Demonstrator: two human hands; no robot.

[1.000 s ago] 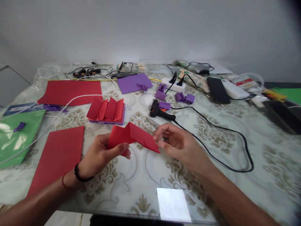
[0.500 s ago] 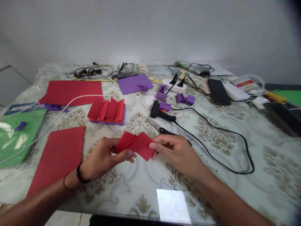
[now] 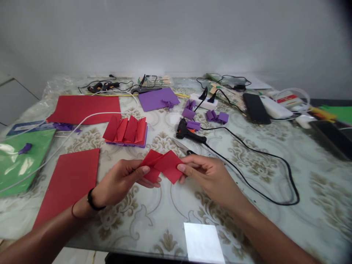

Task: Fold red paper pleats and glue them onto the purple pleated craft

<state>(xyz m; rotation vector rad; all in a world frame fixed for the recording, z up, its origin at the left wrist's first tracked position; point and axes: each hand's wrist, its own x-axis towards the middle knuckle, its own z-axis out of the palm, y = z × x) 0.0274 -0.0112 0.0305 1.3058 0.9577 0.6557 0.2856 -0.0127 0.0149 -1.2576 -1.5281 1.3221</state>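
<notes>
A folded piece of red paper (image 3: pixel 165 167) is held a little above the patterned table (image 3: pixel 275 190) between both hands. My left hand (image 3: pixel 121 181) pinches its left end with thumb on top and fingers underneath. My right hand (image 3: pixel 209 176) pinches its right edge, thumb against the paper. The paper is pressed into overlapping pleats. Behind it lies a stack of pleated red and purple pieces (image 3: pixel 126 131). Scissors (image 3: pixel 183 147) lie partly hidden behind my right hand.
Flat red sheets lie at the near left (image 3: pixel 70 181) and far left (image 3: pixel 85 108); a green sheet (image 3: pixel 20 157) is at the left edge. A black glue gun (image 3: pixel 189 132) with a looping cord, purple scraps (image 3: pixel 217 116), a purple sheet (image 3: pixel 158 98), a power strip (image 3: pixel 203 101) and phones (image 3: pixel 254 106) crowd the back.
The red paper was spread out as a raised tent fold; my hands have pushed it together into a compact pleated piece, and my right hand has closed on its right edge.
</notes>
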